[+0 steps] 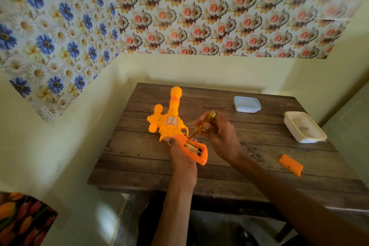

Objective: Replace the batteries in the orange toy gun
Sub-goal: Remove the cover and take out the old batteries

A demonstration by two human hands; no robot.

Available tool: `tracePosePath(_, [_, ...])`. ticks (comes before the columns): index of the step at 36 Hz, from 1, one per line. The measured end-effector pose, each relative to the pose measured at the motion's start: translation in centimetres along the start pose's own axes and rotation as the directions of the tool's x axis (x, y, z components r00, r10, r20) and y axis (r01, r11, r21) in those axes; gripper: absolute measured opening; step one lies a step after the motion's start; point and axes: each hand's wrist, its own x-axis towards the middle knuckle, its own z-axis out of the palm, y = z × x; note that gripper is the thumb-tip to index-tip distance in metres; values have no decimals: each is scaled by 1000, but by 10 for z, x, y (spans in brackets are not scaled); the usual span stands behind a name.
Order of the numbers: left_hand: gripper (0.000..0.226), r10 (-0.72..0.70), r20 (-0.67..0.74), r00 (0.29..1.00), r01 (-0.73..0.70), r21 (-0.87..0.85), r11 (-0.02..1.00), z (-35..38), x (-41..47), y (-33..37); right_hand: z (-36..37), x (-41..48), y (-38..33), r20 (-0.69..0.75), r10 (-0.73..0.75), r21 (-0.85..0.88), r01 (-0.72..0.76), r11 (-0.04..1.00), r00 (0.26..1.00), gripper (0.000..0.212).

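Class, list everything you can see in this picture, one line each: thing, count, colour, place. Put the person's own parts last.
Toy gun: one, orange, table centre, grip compartment open.
Batteries: two or more, dark, inside the grip.
Screwdriver: one, yellow handle, tip in the compartment.
Battery cover: one, orange, table right.
Lidded box: one, pale blue, far side.
Lidded box: one, white, right edge.
Table: one, dark wood.
Left hand: holds the grip.
Right hand: holds the screwdriver.

Both forearms are bare from wrist to the frame's lower edge, with no sleeve in view. The left hand (180, 153) and the right hand (220, 136) wear no gloves; whether either carries a ring, watch or band cannot be told.
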Motion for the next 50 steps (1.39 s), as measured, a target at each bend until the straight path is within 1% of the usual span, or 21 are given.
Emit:
tracePosePath(2, [44, 14, 7, 1000, -14, -10, 1000, -1, -1, 1, 0, -3, 1, 30, 14, 52, -16, 999, 999, 11])
tracePosePath(5, [45, 20, 10, 1000, -20, -21, 1000, -3, -1, 2, -1, -5, 1, 51, 61, 106, -66, 992, 997, 18])
tracePosePath(9, [46, -3, 0, 1000, 3, -48, 999, -3, -3, 5, 0, -6, 5, 62, 120, 157, -128, 979, 991, 11])
tracePosePath(15, [38, -29, -28, 999, 25, -128, 991, -1, -5, 7, -1, -3, 7, 78, 302, 287, -312, 906, 950, 19])
tracePosePath(19, [37, -35, -40, 999, 30, -131, 991, -1, -4, 5, -1, 2, 4, 91, 360, 289, -370, 883, 929, 19])
tracePosePath(21, [41, -41, -41, 998, 35, -137, 990, -1, -4, 6, -1, 7, -1, 107, 346, 235, -361, 902, 932, 18])
tracePosePath(24, [45, -48, -47, 998, 40, -158, 987, -3, -4, 7, -1, 12, -6, 136, 252, 83, -265, 961, 958, 18])
tracePosePath(27, [47, -62, -54, 997, 52, -175, 983, -5, -4, 8, 1, 11, -3, 151, 189, -11, -190, 982, 970, 15])
tracePosePath(30, [47, -76, -47, 996, 68, -153, 986, -5, -6, 9, 6, -1, 2, 75, 183, -2, -184, 983, 980, 18])
tracePosePath(32, [48, -74, -44, 996, 67, -136, 988, -4, -8, 9, 10, -11, 2, 19, 216, 75, -217, 973, 976, 18])
tracePosePath(33, [49, -68, -45, 997, 62, -130, 990, -4, -8, 9, 10, -15, 3, 2, 230, 103, -229, 968, 973, 18])
tracePosePath(35, [50, -62, -55, 997, 55, -121, 991, -3, -9, 9, 9, -15, 3, -4, 257, 107, -255, 961, 967, 20])
tracePosePath(37, [50, -59, -59, 997, 52, -110, 993, -2, -11, 9, 4, -8, 1, 39, 280, 71, -283, 957, 959, 20])
tracePosePath(40, [47, -71, -58, 996, 64, -106, 992, 0, -13, 8, -2, 13, -9, 132, 284, -74, -276, 958, 950, 23])
tracePosePath(43, [49, -76, -60, 995, 68, -117, 991, 0, -12, 7, 0, 36, -26, 238, 350, -142, -324, 935, 906, 28])
tracePosePath(44, [48, -69, -60, 996, 62, -112, 992, -1, -11, 7, 1, 43, -32, 272, 354, -177, -315, 932, 895, 26])
tracePosePath(47, [44, -56, -47, 997, 52, -88, 995, 1, -11, 6, 7, 60, -42, 358, 330, -314, -221, 924, 873, 20])
tracePosePath(50, [44, -45, -28, 999, 42, -84, 996, 0, -10, 6, 14, 71, -47, 399, 310, -408, -136, 903, 863, 19])
